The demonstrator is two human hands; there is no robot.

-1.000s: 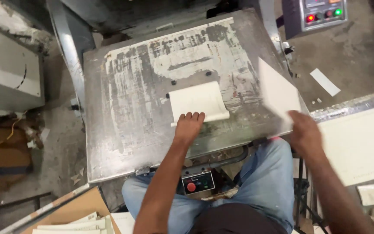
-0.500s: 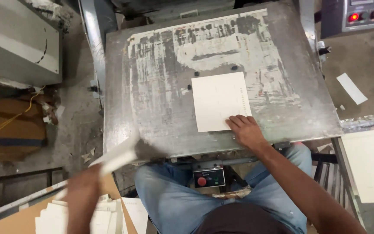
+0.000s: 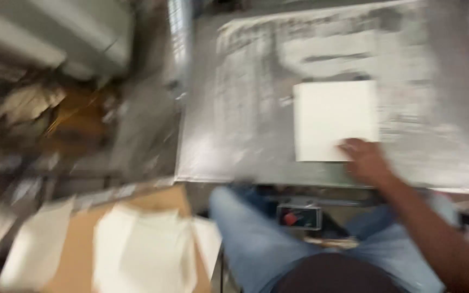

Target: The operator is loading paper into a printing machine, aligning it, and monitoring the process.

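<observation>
While the right hand [image 3: 366,161] rests flat and open on the white sheet's [image 3: 334,119] near corner on the counter [image 3: 234,135], the sheet looks light, thin, bendable; best pinched at an edge. Left hand unseen.

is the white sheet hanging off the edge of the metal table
No, the white sheet lies wholly on the metal table, with the right hand at its near corner.

Grey metal table [image 3: 234,135] — white sheet [image 3: 335,119] on it.

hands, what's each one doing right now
Left hand: not in view.
Right hand: resting on the near edge of the white sheet on the metal table; blur hides whether it grips it.
</observation>
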